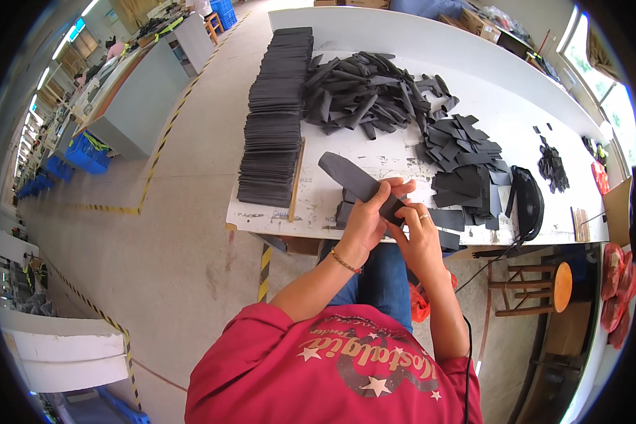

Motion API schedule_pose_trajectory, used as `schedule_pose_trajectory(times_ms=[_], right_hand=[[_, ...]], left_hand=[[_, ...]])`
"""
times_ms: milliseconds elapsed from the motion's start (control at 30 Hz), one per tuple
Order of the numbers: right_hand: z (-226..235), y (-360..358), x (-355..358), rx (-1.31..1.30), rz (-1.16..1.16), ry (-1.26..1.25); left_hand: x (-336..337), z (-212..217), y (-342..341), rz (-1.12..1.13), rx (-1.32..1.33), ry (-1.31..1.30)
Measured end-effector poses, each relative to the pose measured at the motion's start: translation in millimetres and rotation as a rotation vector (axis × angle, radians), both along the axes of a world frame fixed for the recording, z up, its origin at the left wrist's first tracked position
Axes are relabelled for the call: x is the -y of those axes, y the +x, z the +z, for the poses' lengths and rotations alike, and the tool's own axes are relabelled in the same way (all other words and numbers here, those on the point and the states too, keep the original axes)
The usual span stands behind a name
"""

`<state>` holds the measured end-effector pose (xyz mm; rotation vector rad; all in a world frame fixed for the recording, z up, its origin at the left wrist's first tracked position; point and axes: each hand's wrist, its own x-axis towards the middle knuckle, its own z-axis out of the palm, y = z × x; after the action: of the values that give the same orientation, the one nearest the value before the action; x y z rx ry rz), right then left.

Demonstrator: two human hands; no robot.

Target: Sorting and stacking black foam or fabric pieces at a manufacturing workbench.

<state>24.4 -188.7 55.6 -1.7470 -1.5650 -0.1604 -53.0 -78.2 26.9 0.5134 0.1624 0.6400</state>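
Observation:
Both hands hold one long black strip [350, 177], which looks like stiff fabric with a rounded far end. My left hand [366, 220] wraps round its middle, thumb on top. At the strip's near end, my right hand [418, 233] pinches with thumb and fingers; exactly what is between those fingertips is partly hidden. Beneath the hands, more flat black pieces [446, 219] lie along the near edge of the white table [318, 205]. To the right are loose stacks of black rectangular pieces [466, 189].
A long, tight row of black pieces [274, 113] lines the table's left side beside a wooden strip [296, 180]. A heap of black folded pieces [364, 92] lies farther back. A black pouch [526, 205] sits on the right. A wooden stool [562, 287] stands below right.

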Motion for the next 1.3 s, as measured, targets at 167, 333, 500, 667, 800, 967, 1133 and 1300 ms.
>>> schedule_pose_trajectory(times_ms=[167,333,500,667,800,967,1133,1300], right_hand=[[10,13,5,-0.035,0.088,0.012],[13,16,-8,-0.007,0.124,0.132],[11,12,-15,0.016,0.149,0.149],[9,10,-19,0.003,0.167,0.145],[9,8,-22,-0.008,0.169,0.135],[9,6,-26,-0.017,0.166,0.122],[9,5,-29,-0.025,0.172,0.107],[6,6,-29,-0.048,0.179,0.094]], left_hand=[[-13,31,-4,0.145,0.069,-0.092],[-8,29,1,0.272,0.148,0.124],[1,26,0,0.310,0.132,0.068],[0,23,1,0.337,0.136,0.073],[0,20,1,0.330,0.138,0.036],[0,18,2,0.349,0.112,0.020],[0,17,3,0.371,0.115,0.003],[-3,12,3,0.366,0.127,0.010]])
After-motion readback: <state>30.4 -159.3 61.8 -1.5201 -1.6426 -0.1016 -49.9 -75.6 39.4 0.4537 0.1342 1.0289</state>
